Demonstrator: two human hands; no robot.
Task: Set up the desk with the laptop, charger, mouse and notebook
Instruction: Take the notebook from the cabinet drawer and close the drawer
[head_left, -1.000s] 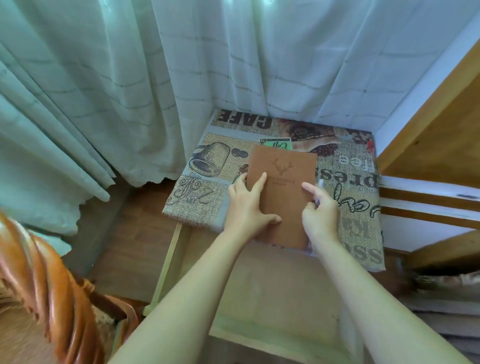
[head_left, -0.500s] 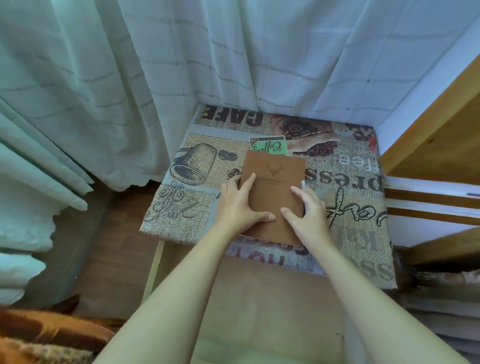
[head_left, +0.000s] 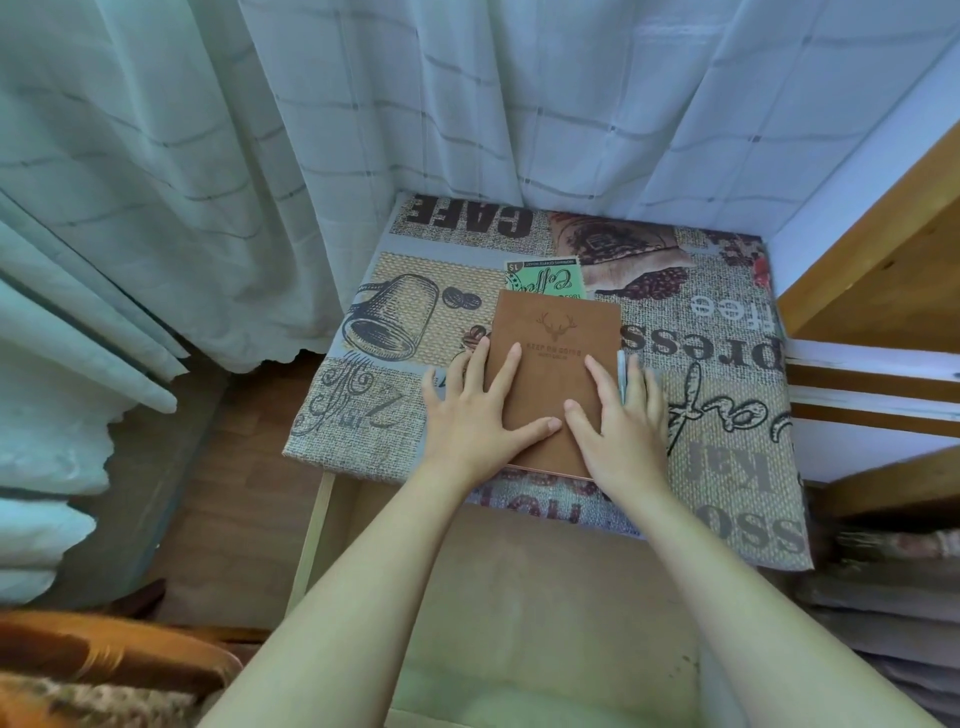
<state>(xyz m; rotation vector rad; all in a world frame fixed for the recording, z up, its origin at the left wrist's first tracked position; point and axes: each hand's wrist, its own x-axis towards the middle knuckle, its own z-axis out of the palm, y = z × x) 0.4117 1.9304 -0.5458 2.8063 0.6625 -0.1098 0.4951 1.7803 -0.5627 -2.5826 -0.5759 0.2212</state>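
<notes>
Brown suede-look rectangular notebook (head_left: 553, 374) with an embossed deer head lies flat on the small bench (head_left: 727, 415), which is covered in a coffee-print burlap-pattern cloth, roughly centre. Left hand (head_left: 475, 415) rests flat, fingers spread, on the notebook's near-left edge. Right hand (head_left: 621, 421) rests flat on its near-right part; a slim pale pen (head_left: 621, 376) lies under its fingers. Neither hand grips. White checked curtain (head_left: 467, 104) hangs at the far side.

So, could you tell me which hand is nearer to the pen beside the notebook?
Right. The right hand lies against the pen; the left hand is across the notebook.
</notes>
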